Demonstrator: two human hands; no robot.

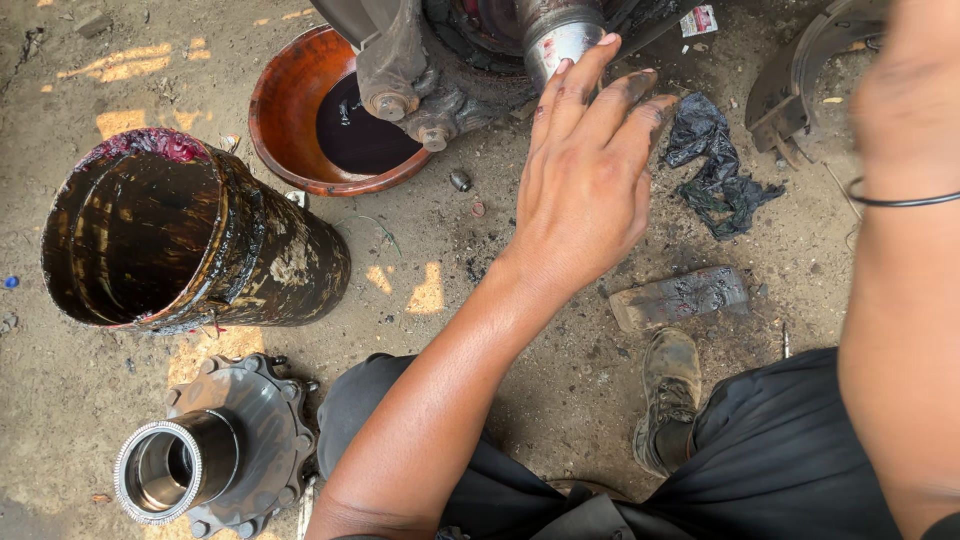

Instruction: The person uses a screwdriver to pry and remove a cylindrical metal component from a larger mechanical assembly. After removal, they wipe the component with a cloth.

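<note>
A greasy left hand (585, 175), fingers spread and holding nothing, reaches the far axle spindle (556, 40); light fingertip contact suits, while the blurred right hand's (905, 90) grip is perhaps unreadable.

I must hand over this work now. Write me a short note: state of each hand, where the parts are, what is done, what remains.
Left hand: open, greasy fingers spread, reaching to the metal axle spindle; it holds nothing.
Right hand: out of view; only the forearm with a black wristband shows.
Parts: wheel hub lies off the axle on the ground, bottom left. Grease tin lies on its side. Basin of dark oil sits under the axle. Black rag and metal block lie to the right.
Done: hub removed.
Left: hub not yet refitted.
</note>
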